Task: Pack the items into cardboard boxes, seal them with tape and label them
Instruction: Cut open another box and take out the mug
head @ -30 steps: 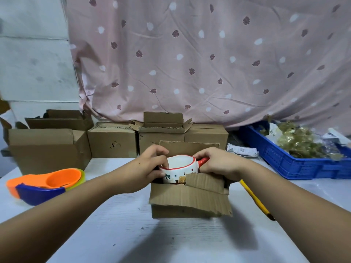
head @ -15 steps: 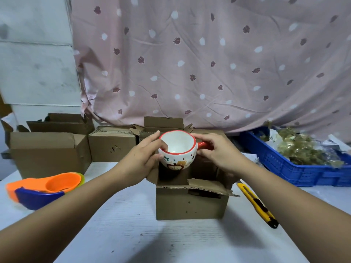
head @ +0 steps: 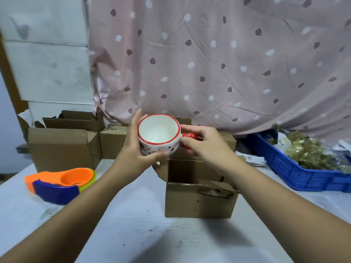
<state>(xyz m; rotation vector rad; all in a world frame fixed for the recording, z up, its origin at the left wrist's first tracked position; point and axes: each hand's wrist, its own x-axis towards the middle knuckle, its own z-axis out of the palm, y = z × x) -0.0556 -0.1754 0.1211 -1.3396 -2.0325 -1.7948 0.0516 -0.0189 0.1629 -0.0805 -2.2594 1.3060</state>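
Both hands hold a white cup with a red rim up in the air, over the open cardboard box in the middle of the tabletop. The left hand wraps its fingers and thumb round the cup's side. The right hand pinches the red handle. The cup tips so its white inside shows. Orange and blue tape holders lie by the left edge, and a blue crate sits at the right edge.
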